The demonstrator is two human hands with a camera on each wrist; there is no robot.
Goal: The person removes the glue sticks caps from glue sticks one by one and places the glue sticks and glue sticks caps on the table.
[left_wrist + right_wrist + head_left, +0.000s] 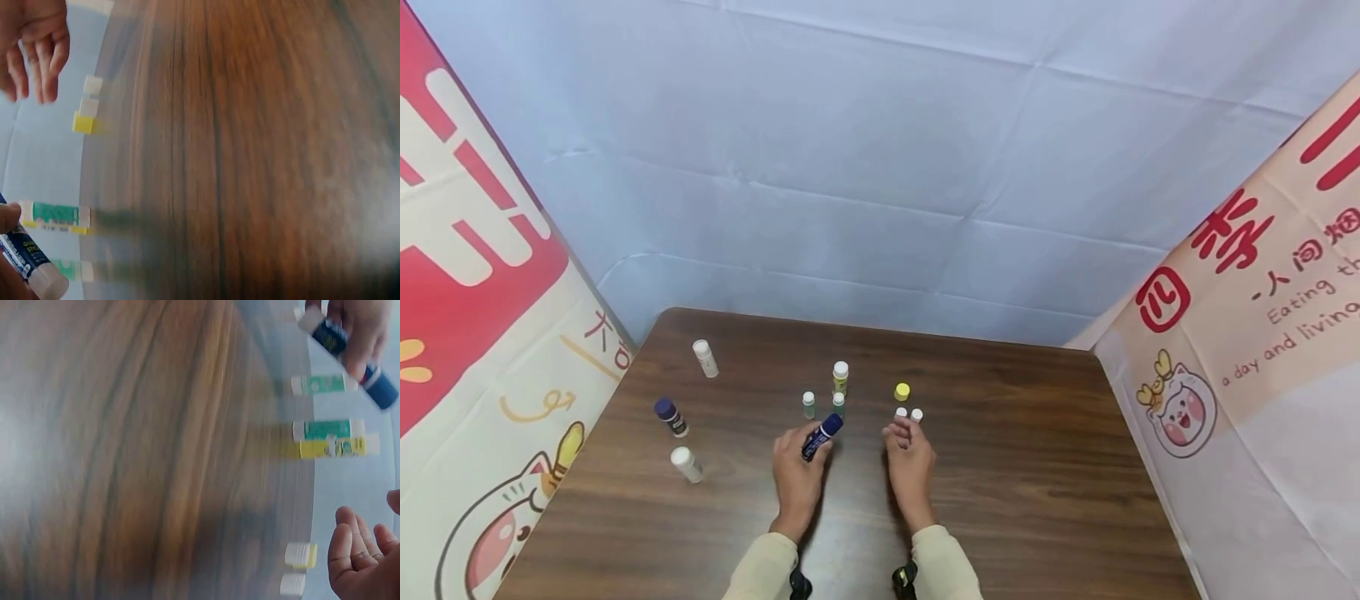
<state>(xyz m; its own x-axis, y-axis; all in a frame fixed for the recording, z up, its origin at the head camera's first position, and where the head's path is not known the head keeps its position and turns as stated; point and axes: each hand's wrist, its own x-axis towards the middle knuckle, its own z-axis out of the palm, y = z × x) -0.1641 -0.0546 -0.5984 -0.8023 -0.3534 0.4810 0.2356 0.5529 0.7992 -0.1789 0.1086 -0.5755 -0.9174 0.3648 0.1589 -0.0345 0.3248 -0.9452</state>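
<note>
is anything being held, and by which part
The left hand holds a blue glue stick by the middle of its barrel, both ends sticking out; the right hand holds nothing.

On the right banner [1262, 337], brown English lettering, cut by the frame edge, reads “Eating th” and “a day and living”; above it stand “人间烟” and larger red characters, one boxed. The left banner [490, 317] bears partial characters. Labels on the navy stick [26, 253], green stick [326, 429] and yellow stick [337, 447] are too blurred to read.
</note>
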